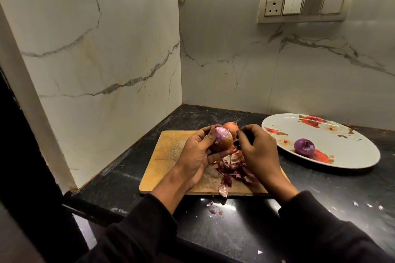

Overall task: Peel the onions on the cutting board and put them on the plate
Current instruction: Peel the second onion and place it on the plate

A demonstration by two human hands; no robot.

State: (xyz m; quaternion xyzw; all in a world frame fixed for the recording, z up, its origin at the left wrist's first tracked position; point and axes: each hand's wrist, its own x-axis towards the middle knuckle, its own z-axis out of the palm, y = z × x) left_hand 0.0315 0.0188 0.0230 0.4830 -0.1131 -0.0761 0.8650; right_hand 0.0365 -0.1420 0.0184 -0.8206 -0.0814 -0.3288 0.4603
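Note:
My left hand [195, 153] grips a partly peeled onion [222, 140] above the wooden cutting board [166, 156]. Its top is bare purple and its lower part still has brown skin. My right hand [256, 151] is curled round a small dark thing that looks like a knife [245, 137], with its tip close to the onion's right side. A second onion [230, 127], still in its brown skin, lies on the board behind the hands. One peeled purple onion [304, 145] rests on the white floral plate [342, 153] to the right.
A heap of purple-brown onion skins [233, 168] lies on the board under my hands, and a few scraps [213, 209] lie on the black counter in front. Marble walls close off the corner to the left and behind. A switch panel [303, 5] is on the back wall.

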